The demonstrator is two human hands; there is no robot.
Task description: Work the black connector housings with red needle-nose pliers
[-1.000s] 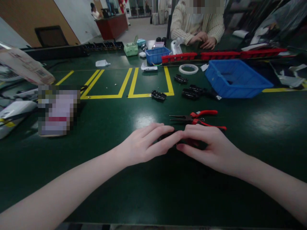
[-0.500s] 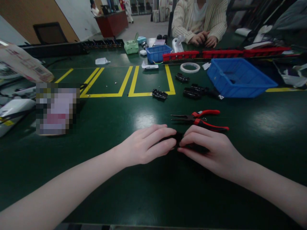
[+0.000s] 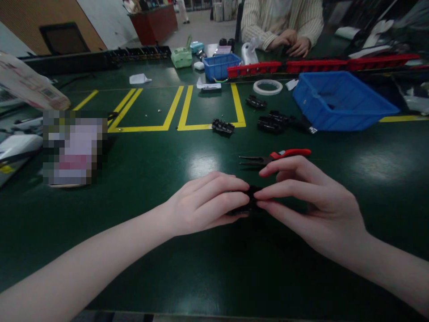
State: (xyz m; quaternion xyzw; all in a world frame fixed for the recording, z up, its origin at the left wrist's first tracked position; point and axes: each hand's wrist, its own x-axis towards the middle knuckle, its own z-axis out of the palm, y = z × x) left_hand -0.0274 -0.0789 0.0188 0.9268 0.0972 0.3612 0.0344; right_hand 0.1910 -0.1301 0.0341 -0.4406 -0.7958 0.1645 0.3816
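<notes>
My left hand (image 3: 204,202) is closed around a small black plastic part (image 3: 254,193) low over the green table, its fingers covering most of it. At the part's right end, the thumb and a finger of my right hand (image 3: 321,203) pinch close together, while the index finger is lifted off. Just beyond my right hand lie long-nose pliers (image 3: 288,153) with red handles, jaws apart and pointing left; the near handle is hidden behind that hand. Similar black plastic parts (image 3: 223,127) rest farther back, several of them grouped beside the blue bin.
A large blue bin (image 3: 348,105) stands at the right back, with a roll of white tape (image 3: 267,87) left of it. Red strips (image 3: 317,66) cross the far side, where a person in a striped top sits. A blurred-out box (image 3: 78,150) is at left.
My right hand has shifted right and its index finger has lifted from the black plastic part, now covering the pliers' near handle. My left hand keeps its hold. The view has tilted slightly down.
</notes>
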